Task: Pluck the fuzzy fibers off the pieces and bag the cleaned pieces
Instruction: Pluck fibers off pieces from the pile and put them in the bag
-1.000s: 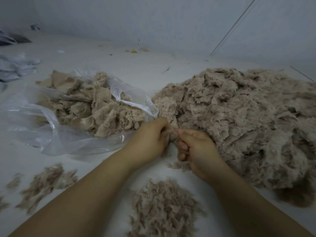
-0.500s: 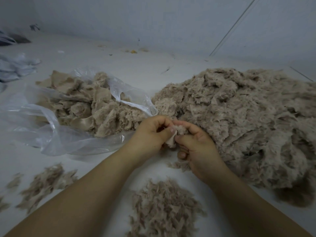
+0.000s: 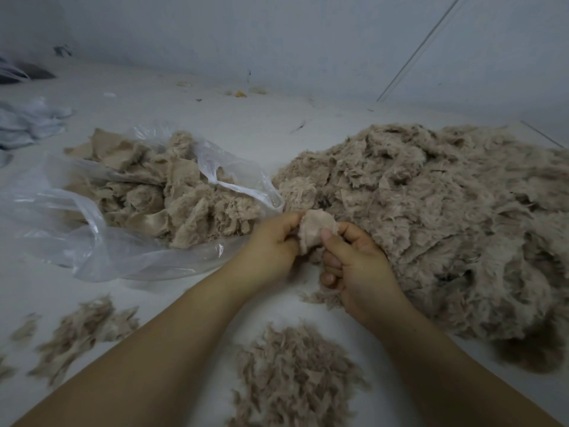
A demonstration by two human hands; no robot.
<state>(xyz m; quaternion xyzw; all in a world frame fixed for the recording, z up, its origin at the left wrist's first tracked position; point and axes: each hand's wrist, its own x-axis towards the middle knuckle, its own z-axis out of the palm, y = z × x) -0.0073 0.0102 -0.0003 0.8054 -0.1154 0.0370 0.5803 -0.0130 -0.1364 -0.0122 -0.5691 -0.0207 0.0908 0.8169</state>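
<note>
Nearest, the plucked fluff [image 3: 295, 377] lies loose and could scatter under a forearm. Above it, the left hand [image 3: 271, 241] and right hand [image 3: 354, 260] both pinch one piece [image 3: 317, 229] with curled fingers; a slip could drop it into the uncleaned heap [image 3: 431, 217] rather than the bag [image 3: 101, 241].

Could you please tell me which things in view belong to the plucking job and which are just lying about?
In use:
- small beige fabric piece, pinched by left hand and right hand
- large heap of fuzzy beige pieces
- clear plastic bag of cleaned pieces
- plucked fibre pile

Lying about:
- crumpled pale blue plastic
- yellowish scraps by the wall
</note>
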